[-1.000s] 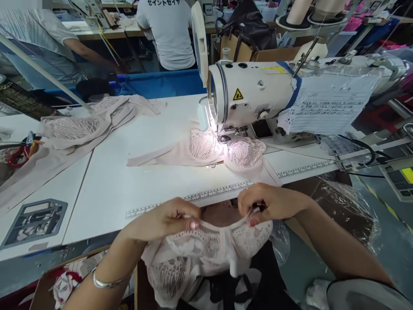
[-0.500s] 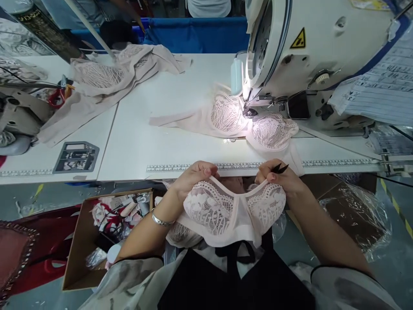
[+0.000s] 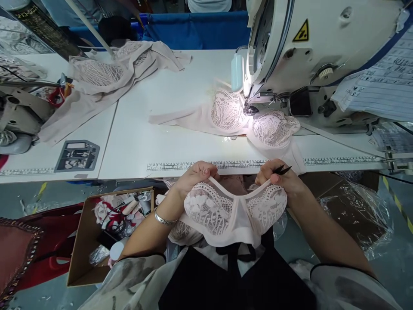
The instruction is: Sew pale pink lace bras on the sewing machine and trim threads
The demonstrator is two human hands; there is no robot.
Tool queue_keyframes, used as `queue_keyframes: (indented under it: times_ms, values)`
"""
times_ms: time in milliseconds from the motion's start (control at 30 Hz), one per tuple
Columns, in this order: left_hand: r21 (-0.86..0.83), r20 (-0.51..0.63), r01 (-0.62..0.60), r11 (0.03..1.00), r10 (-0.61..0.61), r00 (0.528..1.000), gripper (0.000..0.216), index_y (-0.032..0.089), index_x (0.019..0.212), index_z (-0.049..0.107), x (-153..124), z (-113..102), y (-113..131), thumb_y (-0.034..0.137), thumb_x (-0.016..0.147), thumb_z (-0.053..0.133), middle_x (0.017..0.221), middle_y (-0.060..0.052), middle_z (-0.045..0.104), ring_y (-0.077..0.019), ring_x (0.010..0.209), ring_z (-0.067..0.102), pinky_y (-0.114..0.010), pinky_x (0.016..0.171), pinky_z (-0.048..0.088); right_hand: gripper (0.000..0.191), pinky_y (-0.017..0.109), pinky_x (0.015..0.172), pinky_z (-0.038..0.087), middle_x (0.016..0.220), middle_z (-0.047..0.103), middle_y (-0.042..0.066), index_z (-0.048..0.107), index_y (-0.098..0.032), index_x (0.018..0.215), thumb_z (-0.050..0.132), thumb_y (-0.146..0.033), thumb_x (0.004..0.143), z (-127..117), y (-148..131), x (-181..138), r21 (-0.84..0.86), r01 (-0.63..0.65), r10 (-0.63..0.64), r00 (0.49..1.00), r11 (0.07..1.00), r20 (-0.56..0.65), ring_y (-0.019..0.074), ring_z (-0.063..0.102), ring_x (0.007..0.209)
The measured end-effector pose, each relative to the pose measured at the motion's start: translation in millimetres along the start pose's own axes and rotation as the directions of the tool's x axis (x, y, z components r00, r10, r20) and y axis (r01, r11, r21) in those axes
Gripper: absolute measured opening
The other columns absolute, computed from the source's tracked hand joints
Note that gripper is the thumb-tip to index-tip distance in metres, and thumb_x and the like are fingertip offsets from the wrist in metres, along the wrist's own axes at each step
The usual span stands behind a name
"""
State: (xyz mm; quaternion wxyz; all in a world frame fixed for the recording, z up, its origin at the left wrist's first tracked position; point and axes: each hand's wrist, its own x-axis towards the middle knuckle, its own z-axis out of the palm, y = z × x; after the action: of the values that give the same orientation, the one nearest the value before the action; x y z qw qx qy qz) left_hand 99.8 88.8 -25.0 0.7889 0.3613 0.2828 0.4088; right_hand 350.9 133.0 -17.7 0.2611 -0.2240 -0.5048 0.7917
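A pale pink lace bra (image 3: 209,211) is stretched between my two hands at the table's front edge, its lace cups facing up toward me. My left hand (image 3: 195,178) pinches the upper edge of one cup. With my right hand (image 3: 279,178) I grip the top of the other cup, and a small black pointed tool, perhaps thread snips (image 3: 282,170), pokes out of the same fingers. Beyond my hands, a second lace bra (image 3: 228,115) lies under the needle of the sewing machine (image 3: 300,47), lit by its lamp.
More pale bra pieces (image 3: 100,77) lie on the white table (image 3: 155,148) at the left, near red-handled scissors (image 3: 58,95). An open cardboard box (image 3: 75,254) of scraps stands below, beside a red chair (image 3: 19,249). Lined paper (image 3: 383,82) hangs at the right.
Both hands hold the bra in nearly the same pose. The view has shifted very slightly; nothing was picked up or let go.
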Motion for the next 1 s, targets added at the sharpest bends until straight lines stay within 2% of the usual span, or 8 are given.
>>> queue_keyframes:
  times_ms: [133,333,533,667,767,867,933,1000]
  values:
    - [0.001,0.009,-0.005,1.000,0.005,1.000,0.080,0.021,0.048,0.024,-0.2,-0.3,-0.1,0.073,0.064,0.082,0.043,0.008,0.026,-0.0041,0.039,0.023,-0.020,0.038,0.018,0.062,0.027,0.045,0.020,0.046,0.037,-0.006,0.040,-0.022,0.050,0.080,-0.064,0.074,-0.6,-3.4,-1.3,-0.047,-0.032,0.032,0.999,0.998,0.008,0.0076,0.028,0.043]
    - [0.000,0.030,-0.010,1.000,0.010,1.000,0.080,0.021,0.047,0.024,-0.3,0.5,0.2,0.073,0.065,0.081,0.042,0.007,0.029,-0.0041,0.038,0.024,-0.020,0.038,0.018,0.059,0.027,0.047,0.020,0.047,0.039,-0.005,0.043,-0.021,0.051,0.079,-0.061,0.077,1.1,-6.5,-2.1,-0.057,-0.009,0.011,0.999,0.998,0.036,0.0078,0.030,0.044]
    - [0.010,0.026,0.010,1.000,-0.010,1.000,0.079,0.021,0.047,0.025,-0.4,-0.1,0.3,0.073,0.065,0.081,0.042,0.007,0.027,-0.0047,0.038,0.023,-0.021,0.039,0.017,0.065,0.027,0.045,0.021,0.045,0.037,-0.006,0.040,-0.022,0.048,0.078,-0.069,0.072,0.0,-6.5,-3.3,-0.141,-0.050,0.050,0.999,0.989,-0.005,0.0073,0.028,0.043]
    - [0.010,0.036,0.022,1.000,-0.022,0.999,0.078,0.021,0.048,0.026,-0.2,0.4,1.9,0.072,0.066,0.082,0.043,0.007,0.030,-0.0048,0.039,0.024,-0.021,0.039,0.018,0.065,0.026,0.045,0.023,0.046,0.038,-0.007,0.040,-0.022,0.049,0.076,-0.070,0.073,-6.9,-13.4,-2.3,-0.238,-0.047,0.067,0.995,0.970,0.078,0.0064,0.029,0.042]
    - [0.008,0.065,0.042,0.999,-0.043,0.997,0.075,0.021,0.050,0.028,3.7,4.5,4.1,0.069,0.069,0.082,0.045,0.006,0.034,-0.0051,0.040,0.027,-0.021,0.039,0.019,0.054,0.025,0.049,0.032,0.059,0.059,-0.001,0.059,-0.019,0.064,0.072,-0.069,0.078,-5.5,-25.2,1.7,-0.460,-0.010,0.081,0.988,0.888,0.135,0.0094,0.046,0.049]
    - [0.007,0.091,0.058,0.998,-0.058,0.994,0.070,0.020,0.051,0.033,11.4,10.8,6.0,0.066,0.072,0.081,0.047,0.005,0.038,-0.0051,0.041,0.030,-0.020,0.040,0.022,0.042,0.026,0.062,0.044,0.087,0.075,0.006,0.074,-0.017,0.096,0.073,-0.058,0.084,5.9,-34.5,6.5,-0.654,0.064,0.125,0.963,0.754,0.238,0.0158,0.065,0.072]
    - [0.007,0.118,0.065,0.998,-0.065,0.991,0.068,0.020,0.052,0.035,16.6,13.4,7.5,0.065,0.074,0.081,0.048,0.005,0.038,-0.0053,0.041,0.031,-0.020,0.040,0.023,0.030,0.025,0.065,0.045,0.088,0.076,0.006,0.075,-0.016,0.098,0.071,-0.045,0.090,14.5,-37.2,7.8,-0.685,0.129,0.146,0.933,0.717,0.328,0.0151,0.066,0.072]
    - [0.031,0.132,0.094,0.995,-0.098,0.986,0.066,0.019,0.053,0.035,19.6,12.4,10.4,0.062,0.075,0.081,0.049,0.006,0.037,-0.0052,0.042,0.031,-0.020,0.042,0.023,0.022,0.024,0.060,0.042,0.079,0.074,0.004,0.075,-0.015,0.090,0.067,-0.036,0.094,19.5,-38.4,6.2,-0.660,0.166,0.135,0.915,0.733,0.380,0.0116,0.061,0.062]
